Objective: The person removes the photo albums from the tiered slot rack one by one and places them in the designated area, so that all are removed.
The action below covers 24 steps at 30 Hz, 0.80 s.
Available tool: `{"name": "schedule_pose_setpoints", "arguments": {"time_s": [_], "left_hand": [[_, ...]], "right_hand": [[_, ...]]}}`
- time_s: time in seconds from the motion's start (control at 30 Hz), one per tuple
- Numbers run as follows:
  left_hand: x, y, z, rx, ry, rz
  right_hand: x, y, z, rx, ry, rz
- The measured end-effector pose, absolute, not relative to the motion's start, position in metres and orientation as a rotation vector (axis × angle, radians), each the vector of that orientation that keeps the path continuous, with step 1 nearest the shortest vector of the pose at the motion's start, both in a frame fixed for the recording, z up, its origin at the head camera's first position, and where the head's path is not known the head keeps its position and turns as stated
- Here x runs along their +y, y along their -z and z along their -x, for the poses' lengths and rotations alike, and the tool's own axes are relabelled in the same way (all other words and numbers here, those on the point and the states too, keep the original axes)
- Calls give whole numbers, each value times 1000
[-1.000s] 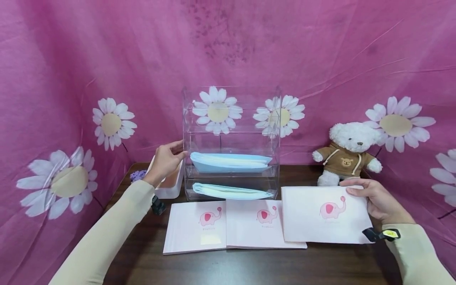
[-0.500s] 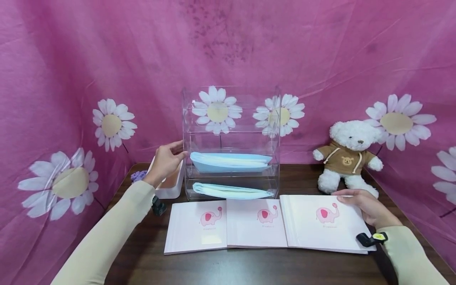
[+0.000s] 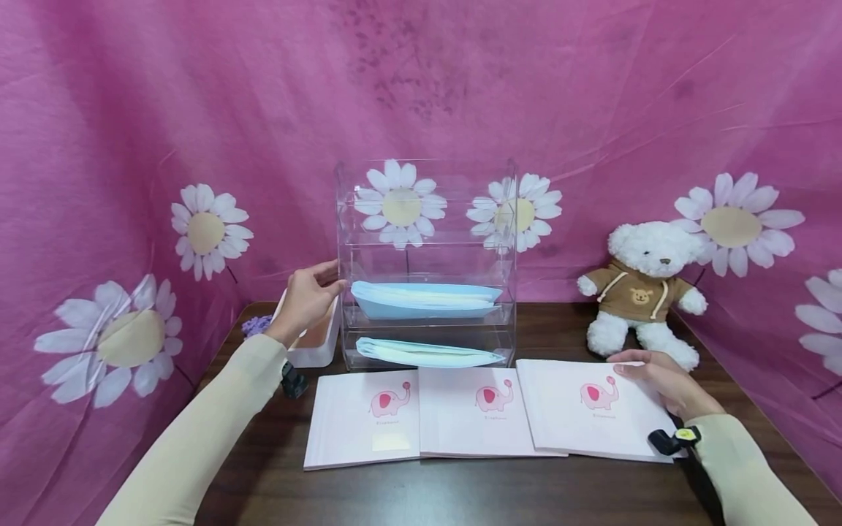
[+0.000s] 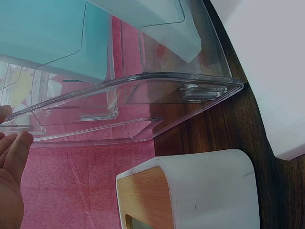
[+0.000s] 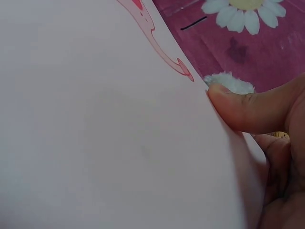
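Three pink-elephant booklets lie in a row, and the rightmost, the held booklet (image 3: 559, 413), has its right side in the right hand (image 3: 667, 383). That grip is narrow: thumb over the cover near the edge, fingers curled beneath, with the booklet between them. The left hand (image 3: 308, 298) holds the side edge of the clear rack (image 3: 460, 258), thumb at its front.

The step in hand looks like placing or lining up the held booklet, or picking it up; one moment cannot settle which. Either way, the next move seems to call for a steady, level right pinch and care not to drag the middle booklet (image 3: 454, 424), whose right end the held one overlaps just left of the grip. Whether the held booklet is fully down, I cannot tell.

Its cover is pale, nearly white, with a pink elephant just left of the thumb, trunk raised to a small round red shape, and faint lettering beneath. A thin pale layer shows under its near edge, perhaps its own pages or another booklet. The left booklet (image 3: 349, 431) lies furthest from the right grip. Beyond the right hand sits a white teddy bear (image 3: 638, 296); just right of the left hand's hold, the rack bears an upper blue bundle (image 3: 424, 303) and a lower blue bundle (image 3: 427, 354).
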State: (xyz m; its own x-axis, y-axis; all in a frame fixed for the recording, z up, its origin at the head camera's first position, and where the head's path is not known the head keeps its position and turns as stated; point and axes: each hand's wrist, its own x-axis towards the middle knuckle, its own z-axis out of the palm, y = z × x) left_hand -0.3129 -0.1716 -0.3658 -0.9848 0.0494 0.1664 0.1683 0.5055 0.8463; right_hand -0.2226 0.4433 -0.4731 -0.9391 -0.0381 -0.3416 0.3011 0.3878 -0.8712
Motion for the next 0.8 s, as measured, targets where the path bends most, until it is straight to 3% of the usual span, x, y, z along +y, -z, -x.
{"name": "schedule_pose_setpoints", "arguments": {"time_s": [0.37,0.8], "left_hand": [[-173,367,314,-2620,1479,187],[-173,367,313,-2609,1479,212]], "right_hand": [[443,477,223,2950,1069,-103],[434,463,222,3194,751,50]]}}
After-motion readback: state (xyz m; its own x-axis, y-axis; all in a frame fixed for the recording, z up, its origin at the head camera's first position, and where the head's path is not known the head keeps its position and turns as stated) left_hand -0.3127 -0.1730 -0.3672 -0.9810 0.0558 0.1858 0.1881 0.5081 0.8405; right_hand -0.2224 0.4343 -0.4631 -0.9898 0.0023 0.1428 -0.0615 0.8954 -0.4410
